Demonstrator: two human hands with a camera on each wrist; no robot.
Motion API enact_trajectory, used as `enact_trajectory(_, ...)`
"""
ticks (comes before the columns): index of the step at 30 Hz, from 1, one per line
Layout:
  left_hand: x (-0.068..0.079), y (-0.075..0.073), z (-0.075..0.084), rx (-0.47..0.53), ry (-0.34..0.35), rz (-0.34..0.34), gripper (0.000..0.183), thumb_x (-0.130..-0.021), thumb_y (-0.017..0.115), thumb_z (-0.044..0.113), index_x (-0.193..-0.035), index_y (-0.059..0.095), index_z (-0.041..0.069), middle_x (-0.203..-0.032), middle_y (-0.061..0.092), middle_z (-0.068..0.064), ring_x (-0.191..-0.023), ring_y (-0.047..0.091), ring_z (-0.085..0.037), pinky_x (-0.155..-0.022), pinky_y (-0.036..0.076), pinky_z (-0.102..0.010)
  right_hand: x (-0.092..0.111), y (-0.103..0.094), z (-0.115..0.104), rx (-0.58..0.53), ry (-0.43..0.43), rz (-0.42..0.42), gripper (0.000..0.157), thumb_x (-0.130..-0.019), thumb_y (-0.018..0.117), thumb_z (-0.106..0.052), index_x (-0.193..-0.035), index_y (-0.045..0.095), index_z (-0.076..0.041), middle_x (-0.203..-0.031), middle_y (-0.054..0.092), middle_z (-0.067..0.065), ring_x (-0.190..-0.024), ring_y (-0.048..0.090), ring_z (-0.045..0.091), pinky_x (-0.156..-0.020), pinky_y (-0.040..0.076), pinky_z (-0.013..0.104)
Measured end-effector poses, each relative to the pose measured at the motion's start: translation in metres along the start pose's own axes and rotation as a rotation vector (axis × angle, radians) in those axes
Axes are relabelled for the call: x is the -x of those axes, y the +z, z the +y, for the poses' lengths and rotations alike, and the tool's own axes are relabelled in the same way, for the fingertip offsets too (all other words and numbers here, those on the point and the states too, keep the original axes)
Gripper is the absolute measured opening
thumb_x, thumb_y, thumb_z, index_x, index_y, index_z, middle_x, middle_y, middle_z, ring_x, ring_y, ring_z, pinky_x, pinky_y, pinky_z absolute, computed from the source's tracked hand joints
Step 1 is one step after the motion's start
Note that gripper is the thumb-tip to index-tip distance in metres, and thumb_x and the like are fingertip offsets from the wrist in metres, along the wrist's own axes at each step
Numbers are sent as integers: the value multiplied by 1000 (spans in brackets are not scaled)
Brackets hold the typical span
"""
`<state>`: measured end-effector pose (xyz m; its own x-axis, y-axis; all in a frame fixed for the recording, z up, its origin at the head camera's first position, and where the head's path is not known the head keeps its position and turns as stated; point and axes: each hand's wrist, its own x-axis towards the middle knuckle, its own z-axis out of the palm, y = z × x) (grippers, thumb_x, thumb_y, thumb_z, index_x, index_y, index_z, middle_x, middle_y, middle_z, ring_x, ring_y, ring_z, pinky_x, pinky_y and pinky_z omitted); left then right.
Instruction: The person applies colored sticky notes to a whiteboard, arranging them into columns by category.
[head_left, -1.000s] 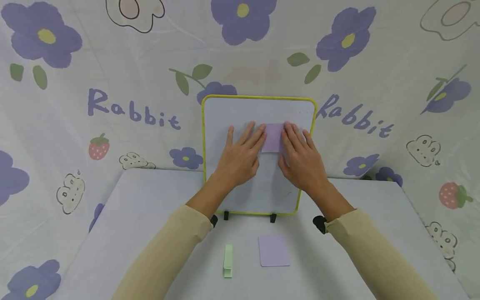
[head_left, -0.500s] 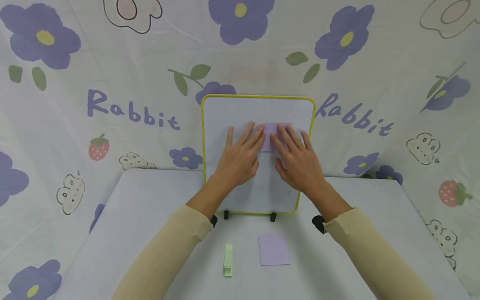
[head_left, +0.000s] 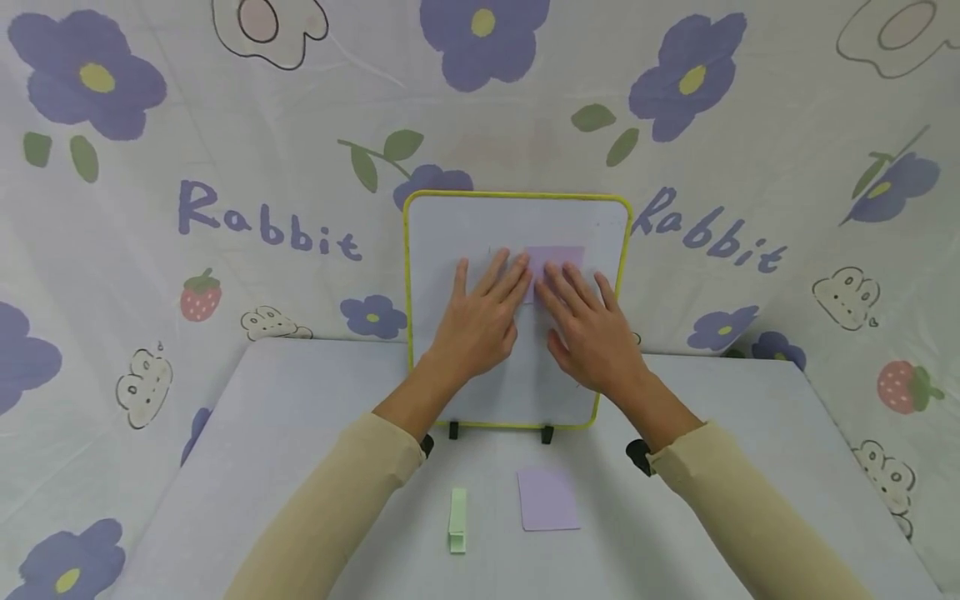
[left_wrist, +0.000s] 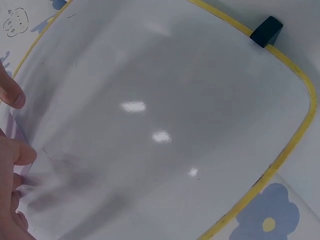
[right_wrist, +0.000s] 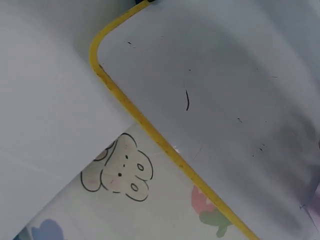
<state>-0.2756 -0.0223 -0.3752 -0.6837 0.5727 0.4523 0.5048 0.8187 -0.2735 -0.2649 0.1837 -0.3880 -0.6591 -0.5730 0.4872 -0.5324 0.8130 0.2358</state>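
A lilac square sticky note [head_left: 557,256] lies flat against the upright whiteboard [head_left: 525,404], its upper strip showing between and above the hands. With fingers extended, my right hand [head_left: 600,337] presses on the note's lower part and hides much of it. My left hand [head_left: 480,321] rests on the board, fingers spread, its fingertips at the note's left edge. The left wrist view catches only part of the fingers [left_wrist: 17,152] beside a sliver of lilac paper. In the right wrist view, the board's yellow frame [right_wrist: 150,135] shows but no clear part of the hand.
Black feet [head_left: 547,434] support the board on a white table [head_left: 300,433]. In front of it lie a lilac sticky-note pad [head_left: 547,502] and a narrow pale green object [head_left: 457,521], perhaps a clip. A patterned cloth [head_left: 510,142] hangs behind.
My right hand has slid left across the note and then down, covering its lower part and baring its top right. My left hand has stayed almost still.
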Motion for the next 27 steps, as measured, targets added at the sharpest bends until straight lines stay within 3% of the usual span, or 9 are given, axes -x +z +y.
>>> enact_trajectory(5,3,-1,1,-1,8,2,63,-93,57,28,-152,43,12,-162,30,-2,-150,21,-24,-112,23,-63,4,1,-1,-2,-9,2,69,-89,69,-24,-150,43,-6,-159,33,14,-148,28,32,-116,21,58)
enact_trajectory(11,16,-2,1,21,44,21,61,-94,58,27,-151,43,12,-162,29,-3,-151,20,-25,-112,22,-64,22,-1,-7,-92,-25,41,67,-89,69,-27,-149,46,-7,-158,36,14,-145,32,33,-114,23,60)
enact_trajectory(15,35,-1,0,58,76,33,59,-94,57,24,-151,44,11,-162,29,-4,-150,22,-25,-113,23,-64,41,-2,-13,-158,-58,33,68,-88,71,-27,-148,47,-8,-158,36,14,-144,35,34,-113,25,60)
enact_trajectory(20,63,9,2,116,116,25,59,-93,58,21,-150,45,11,-161,31,-5,-149,25,-25,-111,27,-64,72,2,-20,-254,-67,-35,66,-93,66,-35,-151,44,-10,-158,36,13,-143,36,32,-112,28,59)
enact_trajectory(23,80,17,7,152,142,-3,61,-92,62,21,-149,46,11,-161,32,-6,-148,27,-26,-109,29,-64,90,6,-25,-328,-52,-75,67,-94,65,-38,-151,43,-11,-158,37,13,-142,39,30,-111,30,58)
enact_trajectory(27,100,25,19,175,190,-76,63,-91,65,24,-150,46,11,-160,33,-6,-148,27,-26,-109,31,-63,109,14,-32,-414,-53,-109,72,-88,75,-32,-149,46,-9,-154,43,13,-136,48,29,-108,36,58)
